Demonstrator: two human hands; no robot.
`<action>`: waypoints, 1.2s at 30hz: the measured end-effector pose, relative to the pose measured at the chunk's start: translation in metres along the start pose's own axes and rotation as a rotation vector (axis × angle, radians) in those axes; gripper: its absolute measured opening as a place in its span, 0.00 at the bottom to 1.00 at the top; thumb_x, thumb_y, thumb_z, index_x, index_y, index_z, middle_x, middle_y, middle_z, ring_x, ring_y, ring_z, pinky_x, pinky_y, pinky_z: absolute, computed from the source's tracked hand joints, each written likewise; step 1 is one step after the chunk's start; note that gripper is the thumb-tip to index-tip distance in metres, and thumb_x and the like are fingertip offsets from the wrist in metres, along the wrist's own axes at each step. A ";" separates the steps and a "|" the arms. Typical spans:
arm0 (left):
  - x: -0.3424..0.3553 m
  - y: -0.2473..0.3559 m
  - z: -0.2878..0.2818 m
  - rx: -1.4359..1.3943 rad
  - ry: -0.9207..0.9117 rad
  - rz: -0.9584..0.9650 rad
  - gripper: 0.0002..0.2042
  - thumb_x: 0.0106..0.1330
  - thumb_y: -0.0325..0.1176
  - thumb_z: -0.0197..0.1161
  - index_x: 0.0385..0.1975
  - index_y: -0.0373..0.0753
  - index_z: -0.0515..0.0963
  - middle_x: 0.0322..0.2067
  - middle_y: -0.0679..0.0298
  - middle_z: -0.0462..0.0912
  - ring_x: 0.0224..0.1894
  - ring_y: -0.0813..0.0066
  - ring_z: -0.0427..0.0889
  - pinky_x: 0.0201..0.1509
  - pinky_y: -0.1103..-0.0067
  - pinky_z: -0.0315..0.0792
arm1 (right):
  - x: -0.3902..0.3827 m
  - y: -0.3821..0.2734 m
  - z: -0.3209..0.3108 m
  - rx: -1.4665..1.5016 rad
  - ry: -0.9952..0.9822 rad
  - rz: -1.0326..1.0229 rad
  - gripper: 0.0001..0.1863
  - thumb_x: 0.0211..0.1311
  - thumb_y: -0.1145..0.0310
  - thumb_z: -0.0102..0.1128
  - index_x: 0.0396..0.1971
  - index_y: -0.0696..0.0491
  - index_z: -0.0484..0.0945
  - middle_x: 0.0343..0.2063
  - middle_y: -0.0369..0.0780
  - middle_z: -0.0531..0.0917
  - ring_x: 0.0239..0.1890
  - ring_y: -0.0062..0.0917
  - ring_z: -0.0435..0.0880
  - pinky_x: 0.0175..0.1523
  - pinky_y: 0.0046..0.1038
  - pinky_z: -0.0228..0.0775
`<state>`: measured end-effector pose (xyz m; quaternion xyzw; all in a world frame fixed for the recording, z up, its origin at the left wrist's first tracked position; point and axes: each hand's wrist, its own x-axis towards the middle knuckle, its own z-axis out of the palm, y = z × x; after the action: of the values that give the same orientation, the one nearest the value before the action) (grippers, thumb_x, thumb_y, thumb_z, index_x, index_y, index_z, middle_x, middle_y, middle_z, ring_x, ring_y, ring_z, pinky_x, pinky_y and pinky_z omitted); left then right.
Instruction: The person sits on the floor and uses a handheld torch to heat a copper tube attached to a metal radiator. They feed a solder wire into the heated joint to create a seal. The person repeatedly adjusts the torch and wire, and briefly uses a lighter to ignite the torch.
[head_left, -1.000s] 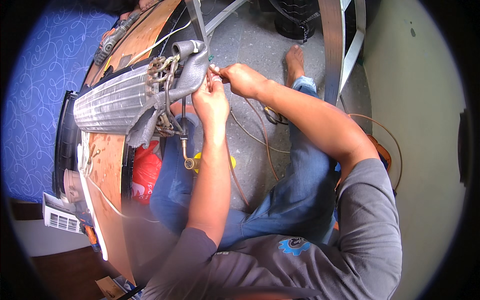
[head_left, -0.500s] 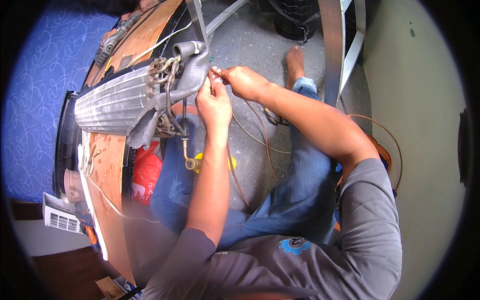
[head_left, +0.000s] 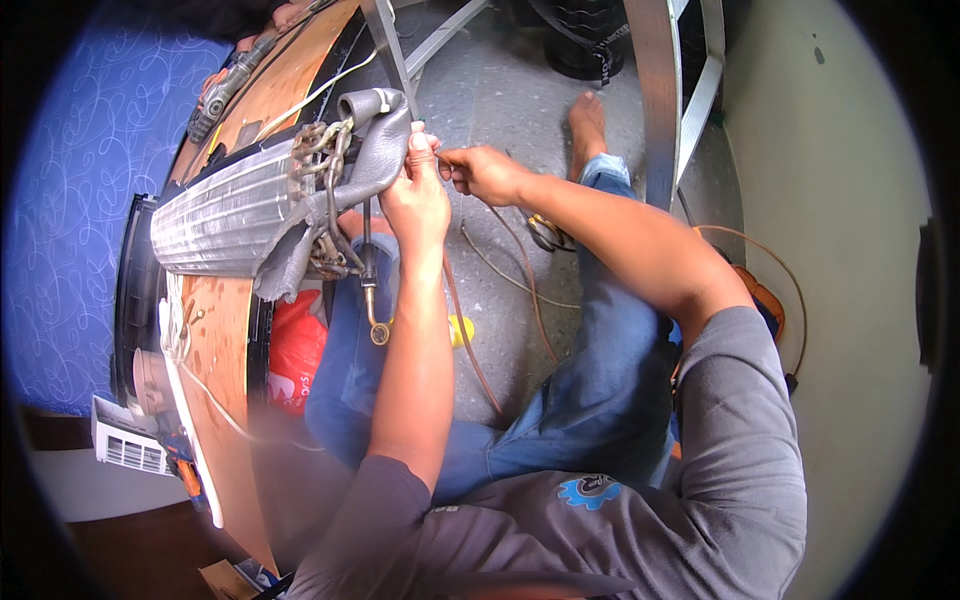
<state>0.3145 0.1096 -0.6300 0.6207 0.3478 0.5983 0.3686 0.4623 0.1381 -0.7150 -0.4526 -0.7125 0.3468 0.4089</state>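
Observation:
A finned metal coil with bent copper tubes at its end lies on the left. Grey foam pipe insulation curves from it to my left hand, which is closed around its end, thumb upward. Just to the right, my right hand is closed in a pinch; what its fingertips hold is too small to make out. Brown cord hangs below my hands, its upper end hidden by them. A thin pipe with a brass nut points down beside my left forearm.
The coil rests by a wooden board with white cable. A red plastic bag sits below. A metal ladder stands ahead on the right, near pliers. Another person's hand is at the far left, near a power tool.
My right hand has drawn slightly away from my left and lower. My left hand has tilted more upright, thumb up. The pipe's brass nut has turned and now shows its open end.

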 end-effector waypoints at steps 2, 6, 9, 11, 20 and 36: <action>0.003 -0.004 0.000 0.052 -0.018 0.068 0.14 0.91 0.34 0.59 0.58 0.28 0.82 0.46 0.58 0.89 0.48 0.72 0.89 0.57 0.72 0.84 | -0.001 0.000 -0.002 -0.074 0.021 -0.018 0.21 0.64 0.83 0.61 0.56 0.53 0.84 0.36 0.47 0.88 0.40 0.49 0.86 0.50 0.43 0.79; 0.004 -0.010 -0.002 0.061 -0.017 0.083 0.10 0.91 0.30 0.57 0.55 0.30 0.82 0.42 0.61 0.87 0.43 0.74 0.87 0.53 0.73 0.83 | -0.007 -0.011 -0.003 -0.173 0.095 -0.054 0.25 0.62 0.84 0.61 0.59 0.53 0.83 0.37 0.49 0.90 0.41 0.50 0.89 0.49 0.46 0.80; 0.004 -0.011 -0.002 0.002 -0.028 0.049 0.09 0.91 0.29 0.56 0.56 0.31 0.81 0.42 0.63 0.87 0.43 0.75 0.88 0.53 0.73 0.84 | -0.009 -0.015 -0.004 -0.176 0.078 -0.048 0.26 0.62 0.84 0.62 0.61 0.53 0.83 0.40 0.51 0.91 0.44 0.52 0.92 0.50 0.48 0.81; 0.002 -0.009 -0.002 0.007 -0.036 0.032 0.09 0.91 0.29 0.56 0.56 0.32 0.82 0.43 0.63 0.87 0.44 0.76 0.88 0.53 0.74 0.83 | -0.008 -0.013 -0.006 -0.199 0.069 -0.060 0.31 0.62 0.85 0.62 0.66 0.52 0.81 0.40 0.52 0.92 0.43 0.51 0.92 0.50 0.48 0.81; -0.003 0.001 -0.001 0.025 -0.041 -0.017 0.12 0.91 0.35 0.57 0.59 0.33 0.82 0.44 0.63 0.88 0.48 0.74 0.89 0.58 0.72 0.83 | -0.011 -0.018 -0.017 -0.244 0.035 -0.101 0.27 0.65 0.84 0.61 0.64 0.54 0.82 0.45 0.52 0.93 0.49 0.51 0.94 0.54 0.49 0.83; -0.009 0.022 -0.027 -0.217 -0.187 -0.214 0.30 0.75 0.17 0.61 0.78 0.26 0.71 0.69 0.52 0.83 0.72 0.64 0.82 0.82 0.66 0.71 | -0.010 -0.015 -0.021 -0.158 -0.025 -0.126 0.33 0.73 0.73 0.70 0.77 0.50 0.76 0.54 0.53 0.91 0.62 0.53 0.89 0.68 0.48 0.80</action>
<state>0.2867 0.0918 -0.6147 0.5897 0.3096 0.5295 0.5254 0.4784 0.1262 -0.6960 -0.4333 -0.7698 0.2688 0.3839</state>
